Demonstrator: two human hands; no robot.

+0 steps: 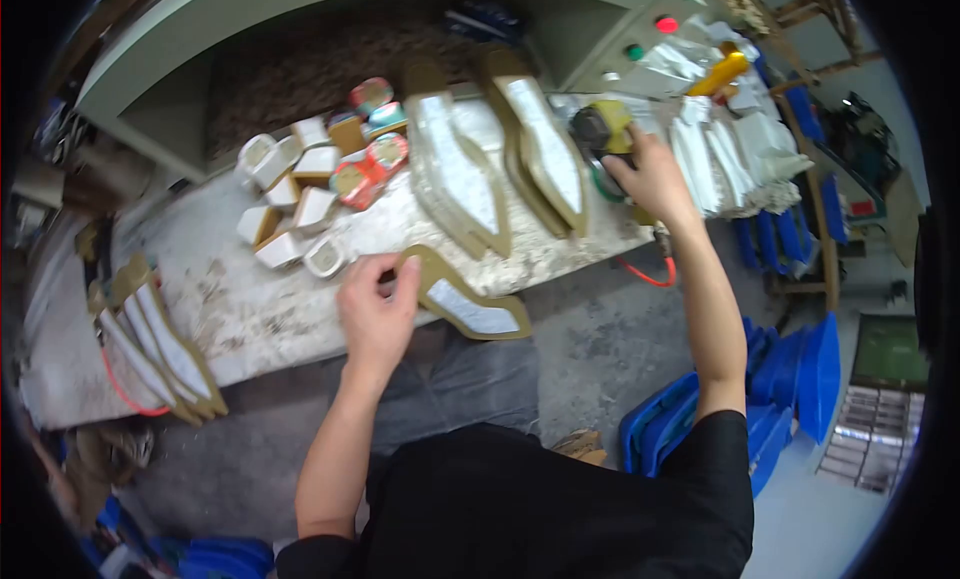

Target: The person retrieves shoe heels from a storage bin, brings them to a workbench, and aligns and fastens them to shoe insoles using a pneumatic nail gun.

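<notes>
The worktop [255, 314] is long and pale, its surface smudged with dark stains. Toward its left end lies a group of long, narrow olive-brown pieces [172, 341] with whitish strips, their tips at the front edge. Left of the middle, small white-and-tan blocks [318, 163] sit loosely clustered, with red-banded round items [352, 182] among and beside them. Next come two side-by-side stacks of pointed olive-brown forms [460, 169] with white panels. Whitish, elongated items [722, 159] crowd the right end, some overlapping.
</notes>
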